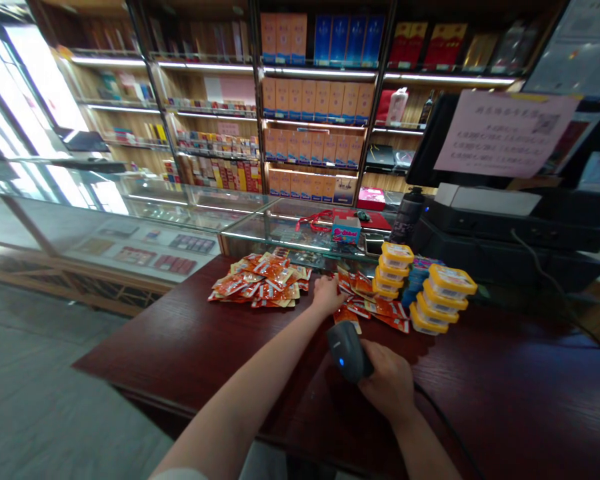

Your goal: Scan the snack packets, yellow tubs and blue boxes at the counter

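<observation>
My right hand (391, 383) is wrapped around a dark grey barcode scanner (349, 350) with a lit blue light, held above the table. Its head points toward the orange packets. My left hand (327, 297) reaches forward between two groups of small foil packets, fingers curled and thumb at the edge of one orange packet (347, 313); its fingertips are partly hidden. Left of it lies a big heap of orange and cream packets (263, 280). To its right, a looser group of packets (387, 312) lies before stacked yellow-lidded tubs (443, 300).
A second stack of yellow-lidded tubs (393, 270) stands behind, with blue packages (420, 277) between. A computer monitor (430, 143), a black bottle (407, 213) and a glass display counter (250, 223) border the wooden table (180, 347). The scanner's cable (445, 420) trails right.
</observation>
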Action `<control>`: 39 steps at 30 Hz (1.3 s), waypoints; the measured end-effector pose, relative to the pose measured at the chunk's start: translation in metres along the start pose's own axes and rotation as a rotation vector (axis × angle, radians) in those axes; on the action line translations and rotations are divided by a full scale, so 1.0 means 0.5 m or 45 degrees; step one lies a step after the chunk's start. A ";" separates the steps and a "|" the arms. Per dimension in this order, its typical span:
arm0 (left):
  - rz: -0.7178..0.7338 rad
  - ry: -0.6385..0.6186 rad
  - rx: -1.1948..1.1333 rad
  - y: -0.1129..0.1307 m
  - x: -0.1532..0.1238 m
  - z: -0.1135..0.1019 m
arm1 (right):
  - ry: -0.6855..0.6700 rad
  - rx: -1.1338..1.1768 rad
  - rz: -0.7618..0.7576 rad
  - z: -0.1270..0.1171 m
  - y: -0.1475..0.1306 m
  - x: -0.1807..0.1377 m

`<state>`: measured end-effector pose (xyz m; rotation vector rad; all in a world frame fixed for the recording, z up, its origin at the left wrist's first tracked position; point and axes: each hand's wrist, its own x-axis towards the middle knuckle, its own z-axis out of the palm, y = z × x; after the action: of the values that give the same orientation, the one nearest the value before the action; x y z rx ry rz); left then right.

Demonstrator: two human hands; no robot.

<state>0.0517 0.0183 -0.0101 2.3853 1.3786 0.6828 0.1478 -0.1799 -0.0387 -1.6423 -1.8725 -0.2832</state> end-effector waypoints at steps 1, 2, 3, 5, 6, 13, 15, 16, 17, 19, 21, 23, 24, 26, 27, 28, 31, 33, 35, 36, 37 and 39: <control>0.005 -0.034 0.031 -0.005 -0.002 -0.002 | -0.007 0.004 0.014 -0.001 -0.002 0.000; 0.015 -0.067 0.064 -0.011 -0.004 -0.004 | -0.014 0.008 0.024 -0.002 -0.004 0.000; 0.030 -0.100 0.093 -0.017 -0.006 -0.007 | -0.018 0.012 0.026 -0.003 -0.005 0.000; 0.076 -0.172 0.130 -0.029 -0.012 -0.010 | -0.025 0.014 0.022 -0.003 -0.005 -0.001; 0.095 -0.209 0.133 -0.034 -0.014 -0.011 | -0.028 0.011 0.017 -0.002 -0.004 -0.002; 0.214 -0.073 -0.022 -0.059 -0.018 -0.031 | -0.029 -0.019 -0.051 0.002 0.003 -0.007; 0.212 0.113 -0.046 -0.080 -0.014 -0.057 | -0.021 -0.025 -0.047 0.001 0.002 -0.008; 0.189 0.204 -0.048 -0.096 -0.011 -0.074 | -0.014 -0.027 -0.049 0.001 0.001 -0.008; 0.160 0.272 -0.042 -0.113 -0.007 -0.092 | -0.005 -0.028 -0.054 0.000 0.001 -0.008; 0.064 0.379 0.001 -0.154 0.000 -0.131 | 0.015 -0.025 -0.071 0.000 0.000 -0.007; -0.018 0.379 0.080 -0.195 0.009 -0.167 | 0.029 -0.024 -0.074 0.000 0.001 -0.006; -0.061 0.295 0.145 -0.229 0.017 -0.196 | 0.027 -0.016 -0.078 0.001 0.001 -0.005; -0.062 0.259 0.148 -0.242 0.021 -0.206 | 0.025 -0.010 -0.078 0.001 0.001 -0.005; -0.050 0.199 0.133 -0.260 0.027 -0.219 | 0.025 0.003 -0.070 0.001 0.001 -0.004; -0.041 0.179 0.122 -0.265 0.029 -0.223 | 0.023 0.007 -0.066 0.001 0.002 -0.004; -0.030 0.162 0.115 -0.270 0.031 -0.225 | 0.019 0.007 -0.062 0.001 0.002 -0.004; 0.007 0.131 0.097 -0.277 0.035 -0.228 | 0.008 0.007 -0.084 0.000 0.003 -0.003; 0.032 0.106 0.122 -0.281 0.035 -0.231 | 0.008 0.015 -0.089 0.000 0.003 -0.002; 0.070 0.035 0.211 -0.282 0.034 -0.235 | 0.006 0.024 -0.077 0.000 0.002 -0.002; 0.099 -0.015 0.275 -0.282 0.033 -0.237 | 0.005 0.025 -0.064 0.000 0.002 -0.002; 0.127 -0.068 0.344 -0.280 0.031 -0.239 | 0.003 0.023 -0.057 0.001 0.002 -0.001; 0.165 -0.161 0.484 -0.275 0.029 -0.241 | -0.010 0.017 -0.071 0.003 0.003 -0.001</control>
<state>-0.1069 0.1013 0.0292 2.7755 1.4128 0.3123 0.1490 -0.1793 -0.0405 -1.5863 -1.9242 -0.2876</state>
